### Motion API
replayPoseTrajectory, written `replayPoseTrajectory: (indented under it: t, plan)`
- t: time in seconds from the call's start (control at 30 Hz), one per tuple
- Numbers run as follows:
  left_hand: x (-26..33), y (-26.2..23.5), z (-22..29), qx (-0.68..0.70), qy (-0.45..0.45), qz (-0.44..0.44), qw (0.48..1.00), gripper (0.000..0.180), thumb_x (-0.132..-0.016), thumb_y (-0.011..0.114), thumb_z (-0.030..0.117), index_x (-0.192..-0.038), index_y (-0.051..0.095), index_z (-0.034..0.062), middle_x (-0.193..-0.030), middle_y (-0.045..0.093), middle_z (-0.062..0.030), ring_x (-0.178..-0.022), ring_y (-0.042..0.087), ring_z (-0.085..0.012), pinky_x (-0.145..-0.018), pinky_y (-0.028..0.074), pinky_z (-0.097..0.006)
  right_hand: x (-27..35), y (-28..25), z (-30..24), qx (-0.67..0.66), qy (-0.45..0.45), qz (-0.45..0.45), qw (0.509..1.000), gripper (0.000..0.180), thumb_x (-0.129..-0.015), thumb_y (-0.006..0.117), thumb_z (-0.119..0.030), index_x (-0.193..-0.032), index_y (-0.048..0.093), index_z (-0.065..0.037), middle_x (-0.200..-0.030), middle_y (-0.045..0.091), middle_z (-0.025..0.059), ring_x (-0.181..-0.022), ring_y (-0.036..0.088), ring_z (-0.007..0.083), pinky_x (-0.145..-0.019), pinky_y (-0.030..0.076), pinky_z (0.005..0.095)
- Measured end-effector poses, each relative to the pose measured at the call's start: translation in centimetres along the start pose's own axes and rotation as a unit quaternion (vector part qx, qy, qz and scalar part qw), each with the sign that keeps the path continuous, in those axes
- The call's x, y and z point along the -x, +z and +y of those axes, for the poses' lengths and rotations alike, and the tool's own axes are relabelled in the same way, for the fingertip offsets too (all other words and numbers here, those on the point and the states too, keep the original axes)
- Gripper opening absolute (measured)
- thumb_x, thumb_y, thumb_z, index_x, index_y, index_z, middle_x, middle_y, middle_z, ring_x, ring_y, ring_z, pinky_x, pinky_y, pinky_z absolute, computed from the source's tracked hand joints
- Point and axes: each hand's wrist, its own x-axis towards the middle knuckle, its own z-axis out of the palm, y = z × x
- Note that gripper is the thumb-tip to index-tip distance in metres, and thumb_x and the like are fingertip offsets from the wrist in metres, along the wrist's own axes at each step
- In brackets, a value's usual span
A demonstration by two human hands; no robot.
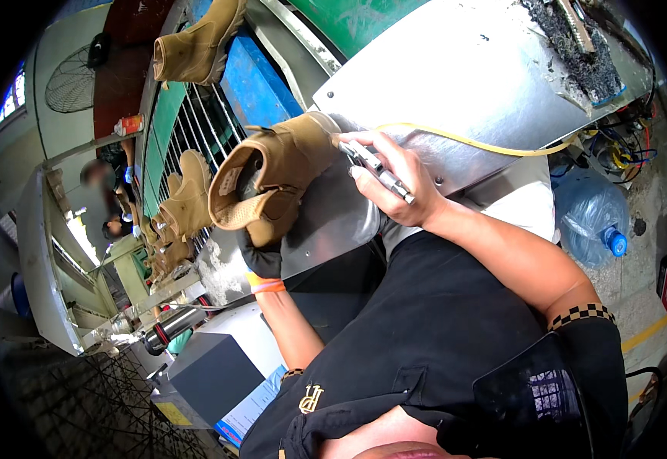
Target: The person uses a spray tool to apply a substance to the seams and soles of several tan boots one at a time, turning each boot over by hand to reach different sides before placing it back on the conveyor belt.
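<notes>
- Nearest, my right hand [398,180], bare: thumb and fingers pinch a slim metal tool [383,176], its tip directed at the toe end of the boot; whether the two touch cannot be told.
- My left hand [263,258], in a dark glove with an orange band at the wrist, lies at the lower side of the boot; its fingers are hidden, so I cannot tell how they close.
- Between my hands, the tan boot [303,149] is tilted, toe to the upper right and opening to the lower left. Its mouth shows a dark interior, in which a small pale spot is visible.
- Beneath and beyond it, the metal-topped bench [463,69], crossed by a yellow hose [471,141] that runs rightward from near my right hand.
- To my right, below the bench edge, a large clear bottle [590,210] with a blue cap; its contents cannot be made out.
- Beyond the boot, a blue box [260,80], its inside not visible from here; a second tan boot [195,50] appears just beside it.
- To my left, more tan boots [186,200] in a row alongside a barred rack [205,115].
- Farther off, an orange-and-white can [129,125], its contents hidden, and a co-worker's blue-gloved hand [129,174].
- Farthest, a round caged fan [71,80] against the wall.
</notes>
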Motion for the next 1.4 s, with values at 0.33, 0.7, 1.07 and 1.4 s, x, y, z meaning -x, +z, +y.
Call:
replayPoseTrajectory:
  t: [0.33, 0.7, 1.07, 1.4]
  plan:
    - [10.2, 3.3, -2.6, -0.163, -0.1, 0.051, 0.98, 0.068, -0.096, 0.044, 0.058, -0.145, 0.037, 0.0101, -0.135, 0.055, -0.0127, -0.11, 0.063, -0.0316, -0.065, 0.062, -0.037, 0.9, 0.0, -1.0, 0.021, 0.057, -0.018, 0.998, 0.043, -0.085, 0.057, -0.012, -0.127, 0.053, -0.003, -0.069, 0.054, 0.0005, -0.06, 0.046, 0.0057, -0.056, 0.038, 0.024]
    - [13.0, 9.2, -6.1, 0.023, -0.198, -0.059, 0.978, 0.069, -0.097, 0.041, 0.058, -0.142, 0.039, 0.0066, -0.133, 0.054, -0.0163, -0.107, 0.063, -0.037, -0.075, 0.062, -0.036, 2.5, -0.8, -1.5, 0.008, 0.077, -0.05, 0.996, 0.042, -0.085, 0.056, -0.013, -0.125, 0.054, -0.002, -0.082, 0.059, 0.0044, -0.068, 0.05, 0.0075, -0.063, 0.042, 0.0253]
    - [12.7, 13.9, -7.2, 0.106, -0.228, -0.137, 0.958, 0.064, -0.097, 0.048, 0.052, -0.141, 0.04, 0.0073, -0.133, 0.055, -0.0145, -0.114, 0.061, -0.0288, -0.089, 0.055, -0.037, 4.0, -2.5, -2.0, -0.03, 0.05, -0.055, 0.997, 0.038, -0.088, 0.055, -0.011, -0.125, 0.053, -0.001, -0.087, 0.059, 0.0024, -0.072, 0.053, 0.0055, -0.065, 0.044, 0.0232]
    - [11.8, 17.8, -8.8, 0.155, -0.266, -0.291, 0.906, 0.065, -0.099, 0.045, 0.046, -0.147, 0.03, 0.0047, -0.146, 0.042, -0.0121, -0.133, 0.043, -0.0226, -0.112, 0.031, -0.045, 6.4, -7.4, -6.9, -0.024, 0.124, -0.072, 0.989, 0.035, -0.09, 0.054, -0.01, -0.123, 0.053, -0.001, -0.071, 0.05, -0.0021, -0.051, 0.042, 0.0044, -0.046, 0.036, 0.0221]
